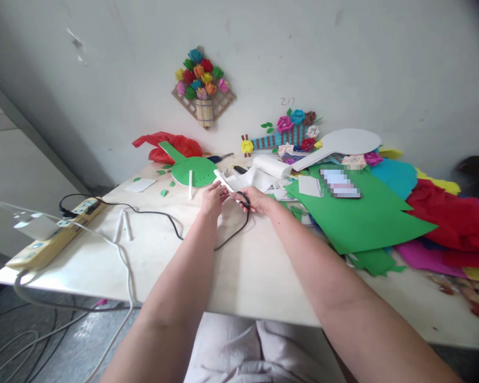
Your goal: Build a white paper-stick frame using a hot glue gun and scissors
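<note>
White stick held up over table, near its middle.
Left hand pinches stick; right hand closed on corded item, mostly hidden. Green paddle cutout just beyond, green sheets to right, yellow power strip far left.

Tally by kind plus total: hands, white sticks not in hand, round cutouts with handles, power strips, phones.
Hands: 2
White sticks not in hand: 3
Cutouts: 2
Power strip: 1
Phone: 1
Total: 9
</note>
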The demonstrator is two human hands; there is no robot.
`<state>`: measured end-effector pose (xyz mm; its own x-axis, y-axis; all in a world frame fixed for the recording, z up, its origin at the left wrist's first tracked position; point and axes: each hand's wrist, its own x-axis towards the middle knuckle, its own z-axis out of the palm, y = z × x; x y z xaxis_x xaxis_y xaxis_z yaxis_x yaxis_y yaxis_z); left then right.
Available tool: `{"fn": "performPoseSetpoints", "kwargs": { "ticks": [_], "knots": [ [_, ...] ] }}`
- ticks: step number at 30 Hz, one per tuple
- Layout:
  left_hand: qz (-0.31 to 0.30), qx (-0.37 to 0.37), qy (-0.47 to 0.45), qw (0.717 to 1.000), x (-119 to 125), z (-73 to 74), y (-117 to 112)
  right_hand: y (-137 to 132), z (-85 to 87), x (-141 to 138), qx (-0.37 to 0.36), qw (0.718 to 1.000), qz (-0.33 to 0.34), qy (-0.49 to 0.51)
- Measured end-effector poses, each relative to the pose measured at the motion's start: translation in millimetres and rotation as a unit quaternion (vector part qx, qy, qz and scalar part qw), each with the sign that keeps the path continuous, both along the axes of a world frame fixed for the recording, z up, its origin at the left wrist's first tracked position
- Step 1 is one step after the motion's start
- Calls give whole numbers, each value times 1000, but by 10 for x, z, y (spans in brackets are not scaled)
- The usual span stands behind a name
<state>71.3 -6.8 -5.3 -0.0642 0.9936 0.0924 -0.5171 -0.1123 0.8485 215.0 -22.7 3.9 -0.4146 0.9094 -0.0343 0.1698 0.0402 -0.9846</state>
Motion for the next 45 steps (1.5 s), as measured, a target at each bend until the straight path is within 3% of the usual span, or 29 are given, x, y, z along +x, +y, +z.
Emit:
{"fn": "performPoseSetpoints", "kwargs": {
  "ticks": [15, 45],
  "knots": [
    [-5, 9, 9, 1000, 2, 28, -40, -60, 100, 58, -16, 1000, 20, -6],
    [-22, 20, 16, 999, 36, -38, 13, -4, 11, 13, 12, 1000, 1, 16]
  ]
}}
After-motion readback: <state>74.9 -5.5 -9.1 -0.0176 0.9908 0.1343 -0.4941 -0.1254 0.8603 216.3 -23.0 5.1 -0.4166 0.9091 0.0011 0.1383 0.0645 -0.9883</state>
